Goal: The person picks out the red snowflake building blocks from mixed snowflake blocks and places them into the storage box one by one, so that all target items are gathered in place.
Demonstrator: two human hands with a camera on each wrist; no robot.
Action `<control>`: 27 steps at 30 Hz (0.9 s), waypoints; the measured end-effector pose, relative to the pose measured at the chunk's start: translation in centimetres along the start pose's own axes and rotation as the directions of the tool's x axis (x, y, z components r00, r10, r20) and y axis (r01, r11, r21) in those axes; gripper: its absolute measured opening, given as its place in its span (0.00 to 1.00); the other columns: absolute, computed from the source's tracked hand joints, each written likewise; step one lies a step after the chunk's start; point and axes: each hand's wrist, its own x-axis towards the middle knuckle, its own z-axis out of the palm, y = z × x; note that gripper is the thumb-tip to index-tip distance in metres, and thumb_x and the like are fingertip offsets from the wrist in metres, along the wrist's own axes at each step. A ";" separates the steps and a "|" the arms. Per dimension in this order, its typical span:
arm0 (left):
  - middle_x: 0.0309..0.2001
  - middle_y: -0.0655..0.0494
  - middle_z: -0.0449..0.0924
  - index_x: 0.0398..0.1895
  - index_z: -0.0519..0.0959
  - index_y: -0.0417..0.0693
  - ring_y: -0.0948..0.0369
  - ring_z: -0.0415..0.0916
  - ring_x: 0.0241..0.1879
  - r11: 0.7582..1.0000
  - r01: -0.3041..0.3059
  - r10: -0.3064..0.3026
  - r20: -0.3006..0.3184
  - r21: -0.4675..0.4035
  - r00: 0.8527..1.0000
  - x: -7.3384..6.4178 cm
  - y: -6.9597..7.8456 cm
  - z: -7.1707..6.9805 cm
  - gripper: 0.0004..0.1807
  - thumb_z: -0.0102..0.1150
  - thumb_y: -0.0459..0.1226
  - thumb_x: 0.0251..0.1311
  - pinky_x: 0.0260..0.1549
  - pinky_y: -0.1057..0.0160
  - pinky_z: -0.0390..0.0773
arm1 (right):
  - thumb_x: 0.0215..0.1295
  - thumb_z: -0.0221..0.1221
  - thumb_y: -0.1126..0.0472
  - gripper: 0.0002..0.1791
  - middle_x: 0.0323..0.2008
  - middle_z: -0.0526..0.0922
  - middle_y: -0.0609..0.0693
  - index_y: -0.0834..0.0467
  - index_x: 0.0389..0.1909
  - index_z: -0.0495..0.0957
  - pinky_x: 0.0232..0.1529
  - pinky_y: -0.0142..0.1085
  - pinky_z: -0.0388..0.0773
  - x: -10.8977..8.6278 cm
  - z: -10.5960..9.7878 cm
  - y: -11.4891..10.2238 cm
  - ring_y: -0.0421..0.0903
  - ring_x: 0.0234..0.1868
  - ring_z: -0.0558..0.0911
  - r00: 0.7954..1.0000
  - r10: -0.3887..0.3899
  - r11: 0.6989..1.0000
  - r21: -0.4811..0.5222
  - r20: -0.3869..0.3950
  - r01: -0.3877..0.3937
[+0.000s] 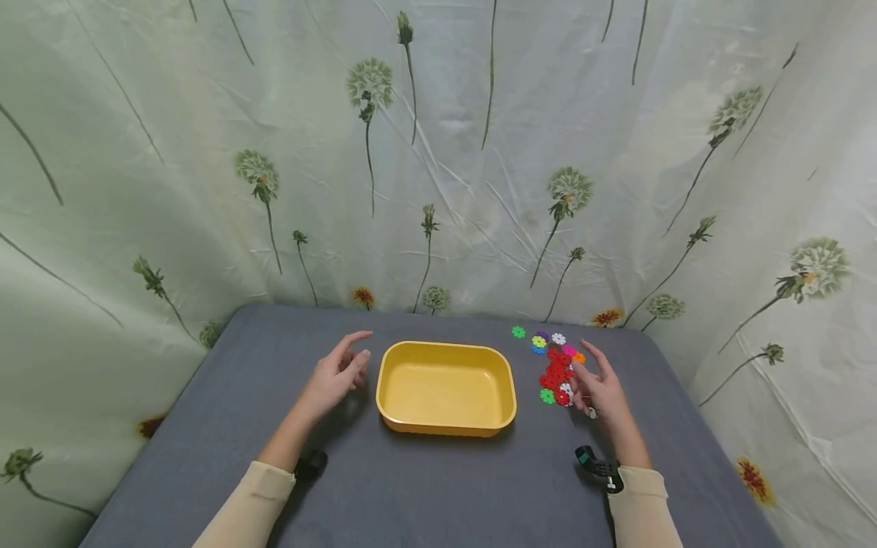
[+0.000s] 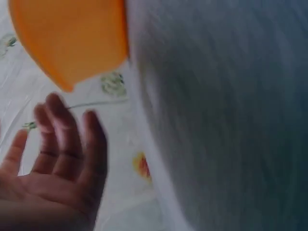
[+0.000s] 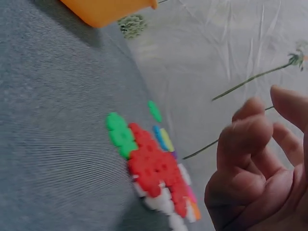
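A yellow rectangular plastic basin stands in the middle of the table, and nothing shows inside it. My left hand hovers just left of it, fingers relaxed and apart; in the left wrist view its palm is bare. A loose heap of flower-shaped plastic discs, mostly red, lies right of the basin. My right hand hangs over the heap's right side, fingers loosely bent, thumb and index apart. I see nothing held in it. The hand hides part of the heap in the head view.
Around the red discs lie green, white, yellow and orange ones. A grey cloth covers the table. Behind it hangs a pale curtain with dandelion prints. Each wrist wears a black camera mount.
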 end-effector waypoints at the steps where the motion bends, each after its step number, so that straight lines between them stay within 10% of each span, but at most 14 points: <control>1: 0.40 0.42 0.82 0.78 0.67 0.60 0.53 0.82 0.33 0.999 0.018 -0.017 0.025 -0.043 1.000 0.0 -0.2 0.2 0.28 0.52 0.53 0.80 0.35 0.59 0.83 | 0.83 0.53 0.53 0.34 0.20 0.77 0.41 0.49 0.82 0.50 0.15 0.28 0.69 0.1 0.0 0.4 0.36 0.13 0.74 1.000 0.010 1.000 0.010 0.015 -0.010; 11: 0.27 0.51 0.75 0.77 0.67 0.56 0.55 0.74 0.24 0.944 0.179 -0.145 0.140 -0.276 0.979 -0.1 -1.9 1.7 0.27 0.55 0.48 0.79 0.25 0.59 0.82 | 0.82 0.56 0.57 0.35 0.19 0.77 0.44 0.56 0.82 0.54 0.13 0.27 0.67 0.2 0.7 2.6 0.35 0.10 0.72 0.986 0.139 0.990 -0.041 0.091 -0.136; 27: 0.23 0.60 0.72 0.70 0.66 0.48 0.62 0.70 0.17 0.901 0.168 -0.082 0.222 -0.399 0.972 -0.4 -3.0 3.1 0.26 0.63 0.39 0.74 0.22 0.64 0.79 | 0.77 0.58 0.62 0.29 0.17 0.79 0.47 0.63 0.75 0.69 0.15 0.30 0.71 0.3 1.8 1.8 0.36 0.10 0.71 0.968 0.250 0.929 -0.280 0.001 -0.240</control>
